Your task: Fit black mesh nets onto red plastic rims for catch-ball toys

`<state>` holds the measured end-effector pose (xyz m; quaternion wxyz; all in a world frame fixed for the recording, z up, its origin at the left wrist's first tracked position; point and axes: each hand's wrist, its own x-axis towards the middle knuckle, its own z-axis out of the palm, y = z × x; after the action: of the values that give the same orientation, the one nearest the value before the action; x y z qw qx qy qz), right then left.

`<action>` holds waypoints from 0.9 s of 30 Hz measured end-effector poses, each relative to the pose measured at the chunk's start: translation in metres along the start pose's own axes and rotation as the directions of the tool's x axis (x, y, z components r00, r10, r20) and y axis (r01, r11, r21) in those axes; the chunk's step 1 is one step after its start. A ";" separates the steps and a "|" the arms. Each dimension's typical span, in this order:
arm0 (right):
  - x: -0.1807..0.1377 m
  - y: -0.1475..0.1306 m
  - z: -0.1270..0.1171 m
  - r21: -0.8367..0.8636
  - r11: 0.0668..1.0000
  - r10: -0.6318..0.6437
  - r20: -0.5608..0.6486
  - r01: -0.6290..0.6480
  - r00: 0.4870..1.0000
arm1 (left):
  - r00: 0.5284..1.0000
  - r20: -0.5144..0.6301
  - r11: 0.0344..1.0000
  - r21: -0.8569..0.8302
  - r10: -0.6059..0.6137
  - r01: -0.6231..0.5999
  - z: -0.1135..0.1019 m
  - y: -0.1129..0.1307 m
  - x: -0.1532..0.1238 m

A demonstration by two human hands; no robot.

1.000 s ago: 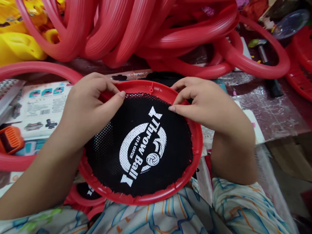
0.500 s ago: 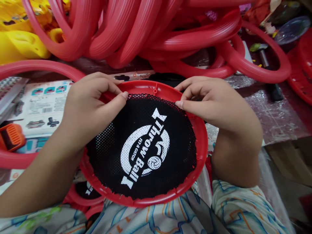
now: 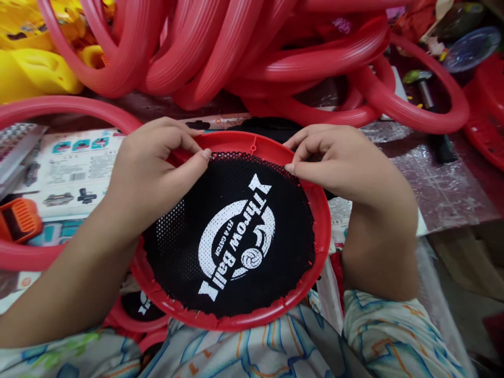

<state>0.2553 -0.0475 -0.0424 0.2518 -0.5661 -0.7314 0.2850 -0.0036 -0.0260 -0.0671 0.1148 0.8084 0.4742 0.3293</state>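
In front of me a round red plastic ring (image 3: 323,226) carries a black mesh net (image 3: 177,283) printed with a white "Throw Ball" logo. My left hand (image 3: 153,163) pinches the net's edge at the upper left of the ring, thumb on the mesh and fingers reaching over the rim. My right hand (image 3: 338,157) pinches the mesh edge at the upper right in the same way. Around the ring the net's border meets small red pegs. The near side of the ring rests against my patterned clothing (image 3: 252,352). Both hands' fingertips are partly hidden behind the net edge and rim.
Many ribbed red hoops (image 3: 189,58) are piled along the back. Yellow plastic parts (image 3: 35,73) lie at the back left, an orange piece (image 3: 19,218) at the left. A hammer (image 3: 427,94) lies right, beside plastic film (image 3: 444,184). Printed card sheets (image 3: 79,173) cover the table.
The ring with its net has shifted and tilted slightly. My left hand has moved a little to the right; my right hand keeps its pinch near the same spot.
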 end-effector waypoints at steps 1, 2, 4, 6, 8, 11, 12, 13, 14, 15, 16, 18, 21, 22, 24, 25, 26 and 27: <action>0.001 0.001 0.001 -0.027 1.000 -0.004 -0.009 0.004 1.000 | 1.000 0.000 1.000 0.000 -0.006 0.006 0.000 0.000 0.000; 0.001 0.002 0.002 -0.050 0.999 -0.010 -0.009 0.010 1.000 | 1.000 0.004 1.000 0.001 -0.016 0.016 0.001 -0.001 0.000; 0.003 0.004 0.004 -0.074 0.997 -0.024 0.006 0.024 1.000 | 0.999 0.014 0.999 0.005 -0.037 0.037 0.002 -0.001 0.001; 0.003 0.005 0.005 -0.068 0.998 -0.008 0.001 0.008 1.000 | 0.999 0.029 0.999 0.006 -0.045 0.045 0.003 -0.002 0.001; 0.003 0.005 0.004 -0.045 0.998 0.039 -0.056 -0.042 0.998 | 0.998 0.050 0.999 0.005 -0.036 0.036 0.005 -0.002 0.001; 0.003 0.003 0.003 0.007 0.994 0.112 -0.132 -0.112 0.985 | 0.995 0.089 0.999 0.037 -0.033 0.030 0.006 -0.007 0.001; 0.003 0.002 0.003 0.014 0.993 0.119 -0.144 -0.118 0.982 | 0.994 0.103 0.998 0.048 -0.047 0.042 0.006 -0.009 0.002; 0.003 0.001 0.003 0.016 0.993 0.116 -0.153 -0.114 0.981 | 0.990 0.123 0.996 0.055 -0.070 0.064 0.005 -0.012 0.002; 0.004 0.000 0.002 0.011 0.994 0.105 -0.161 -0.105 0.981 | 0.986 0.139 0.995 0.053 -0.096 0.089 0.004 -0.014 0.003; 0.005 -0.001 0.002 0.002 0.996 0.088 -0.169 -0.089 0.982 | 0.984 0.143 0.994 0.048 -0.104 0.098 0.002 -0.015 0.004; 0.006 -0.001 0.002 -0.008 0.997 0.070 -0.176 -0.072 0.982 | 0.987 0.137 0.996 0.050 -0.082 0.076 0.000 -0.015 0.005; 0.010 0.001 0.002 -0.010 0.999 0.047 -0.187 -0.049 0.981 | 0.991 0.106 0.994 0.073 0.076 -0.084 -0.003 -0.007 0.002; 0.013 0.005 0.002 0.006 1.000 0.031 -0.224 -0.031 0.974 | 0.905 0.167 0.909 0.082 0.391 -0.408 0.003 0.019 -0.017; 0.014 0.006 0.002 0.003 1.000 0.024 -0.245 -0.023 0.969 | 0.856 0.250 0.873 0.073 0.452 -0.482 0.009 0.028 -0.027; 0.015 0.008 0.002 -0.018 1.000 -0.001 -0.288 -0.005 0.958 | 0.783 0.387 0.814 0.123 0.487 -0.567 0.025 0.040 -0.050; 0.015 0.008 0.003 -0.029 1.000 -0.009 -0.297 0.000 0.955 | 0.776 0.407 0.794 0.171 0.482 -0.583 0.034 0.043 -0.060; 0.015 0.008 0.003 -0.038 0.999 -0.013 -0.302 0.001 0.953 | 0.773 0.411 0.778 0.203 0.483 -0.594 0.042 0.044 -0.069; 0.015 0.008 0.004 -0.043 0.999 -0.013 -0.303 0.000 0.953 | 0.766 0.423 0.769 0.212 0.484 -0.603 0.049 0.043 -0.075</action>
<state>0.2541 -0.0318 -0.0499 0.3498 -0.6059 -0.6919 0.1785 0.0326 -0.1060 -0.1143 -0.0457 0.9637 0.2363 0.1158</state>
